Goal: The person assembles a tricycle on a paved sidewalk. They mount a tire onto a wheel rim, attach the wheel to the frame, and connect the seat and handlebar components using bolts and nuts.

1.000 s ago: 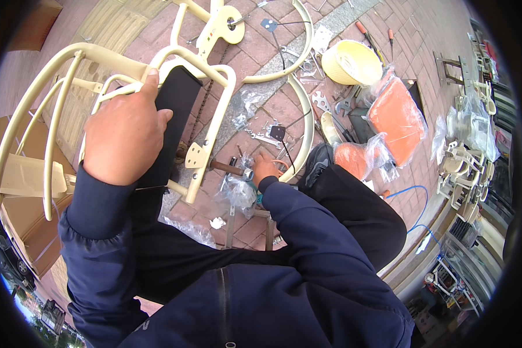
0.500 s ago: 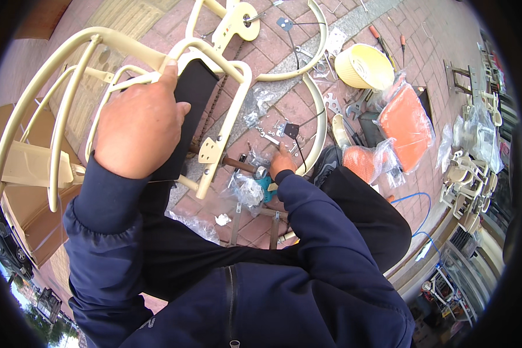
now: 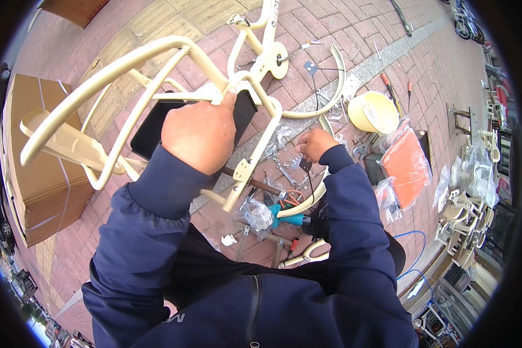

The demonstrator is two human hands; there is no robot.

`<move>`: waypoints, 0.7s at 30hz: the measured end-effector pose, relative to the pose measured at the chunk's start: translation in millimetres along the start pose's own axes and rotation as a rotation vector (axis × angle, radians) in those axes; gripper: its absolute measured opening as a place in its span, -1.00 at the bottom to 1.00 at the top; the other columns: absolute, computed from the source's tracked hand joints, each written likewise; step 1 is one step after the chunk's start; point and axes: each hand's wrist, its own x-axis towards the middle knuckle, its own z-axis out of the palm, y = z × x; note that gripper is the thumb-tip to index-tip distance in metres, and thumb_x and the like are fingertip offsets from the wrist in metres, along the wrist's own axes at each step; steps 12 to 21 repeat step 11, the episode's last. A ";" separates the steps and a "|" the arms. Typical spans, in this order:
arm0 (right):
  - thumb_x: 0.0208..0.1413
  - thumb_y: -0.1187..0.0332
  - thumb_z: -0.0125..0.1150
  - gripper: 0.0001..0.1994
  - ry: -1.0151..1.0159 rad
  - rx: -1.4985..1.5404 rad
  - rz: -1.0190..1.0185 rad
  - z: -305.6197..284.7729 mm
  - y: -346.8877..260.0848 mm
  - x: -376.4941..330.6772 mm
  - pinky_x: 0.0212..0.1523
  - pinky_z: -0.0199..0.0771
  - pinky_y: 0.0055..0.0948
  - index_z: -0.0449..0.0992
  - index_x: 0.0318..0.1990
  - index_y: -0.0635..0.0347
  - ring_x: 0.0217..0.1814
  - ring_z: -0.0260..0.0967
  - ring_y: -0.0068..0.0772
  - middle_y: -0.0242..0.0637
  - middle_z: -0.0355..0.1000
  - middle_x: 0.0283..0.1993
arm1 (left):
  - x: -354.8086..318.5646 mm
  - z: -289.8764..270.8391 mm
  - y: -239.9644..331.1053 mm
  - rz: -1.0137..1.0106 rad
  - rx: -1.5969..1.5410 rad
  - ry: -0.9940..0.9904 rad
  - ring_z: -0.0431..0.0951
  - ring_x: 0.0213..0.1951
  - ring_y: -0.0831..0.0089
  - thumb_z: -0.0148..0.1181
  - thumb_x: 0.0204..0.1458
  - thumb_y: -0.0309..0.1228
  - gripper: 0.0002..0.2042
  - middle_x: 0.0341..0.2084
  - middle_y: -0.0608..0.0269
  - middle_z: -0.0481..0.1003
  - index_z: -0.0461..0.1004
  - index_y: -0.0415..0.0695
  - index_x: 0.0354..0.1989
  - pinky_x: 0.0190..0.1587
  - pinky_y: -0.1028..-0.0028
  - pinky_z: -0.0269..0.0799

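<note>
My left hand [image 3: 197, 136] is closed around a tube of a cream bike frame [image 3: 243, 170], which leans in front of me on the left. A black panel [image 3: 246, 110] sits inside the frame, just beyond that hand's fingers. Further out, the frame carries a round chain cover [image 3: 279, 60]. My right hand [image 3: 316, 144] is over the paving at the middle, its fingers drawn together; what they hold, if anything, is too small to make out. Near it lie a wrench [image 3: 283, 171], loose hardware and a curved cream fender [image 3: 342, 75].
A teal power tool [image 3: 290, 217] lies near my legs beside crumpled clear plastic [image 3: 255, 214]. To the right stand a yellow basket [image 3: 368, 113] and an orange, plastic-wrapped panel [image 3: 407, 165]. A cardboard box [image 3: 52, 185] is on the left. Screwdrivers [image 3: 388, 84] lie further out.
My right hand has moved from the hardware near the wrench to a spot farther from me, and its fingers have drawn together. My left hand keeps its grip; the whole view has shifted.
</note>
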 end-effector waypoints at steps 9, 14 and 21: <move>0.15 0.46 0.15 -0.78 0.058 0.449 -0.428 -98.2 -194.0 13.0 -0.27 0.53 -0.55 0.54 -0.12 0.44 -0.36 0.51 -0.51 -0.26 0.55 -0.33 | 0.8 15.5 18.5 -0.140 -0.112 -0.037 0.63 -0.54 0.29 -0.04 0.10 -0.41 -0.50 -0.55 0.23 0.60 0.30 -0.06 0.29 -0.50 0.28 0.47; 0.17 0.44 0.15 -0.75 -0.073 0.097 -0.408 -95.8 -230.7 31.0 -0.19 0.57 -0.47 0.52 -0.02 0.32 -0.29 0.52 -0.50 -0.21 0.56 -0.22 | 6.5 18.7 21.7 -0.168 -0.161 -0.109 0.65 -0.50 0.21 -0.04 0.12 -0.38 -0.44 -0.50 0.18 0.63 0.20 -0.03 0.37 -0.47 0.20 0.51; 0.17 0.44 0.15 -0.75 -0.073 0.097 -0.408 -95.8 -230.7 31.0 -0.19 0.57 -0.47 0.52 -0.02 0.32 -0.29 0.52 -0.50 -0.21 0.56 -0.22 | 6.5 18.7 21.7 -0.168 -0.161 -0.109 0.65 -0.50 0.21 -0.04 0.12 -0.38 -0.44 -0.50 0.18 0.63 0.20 -0.03 0.37 -0.47 0.20 0.51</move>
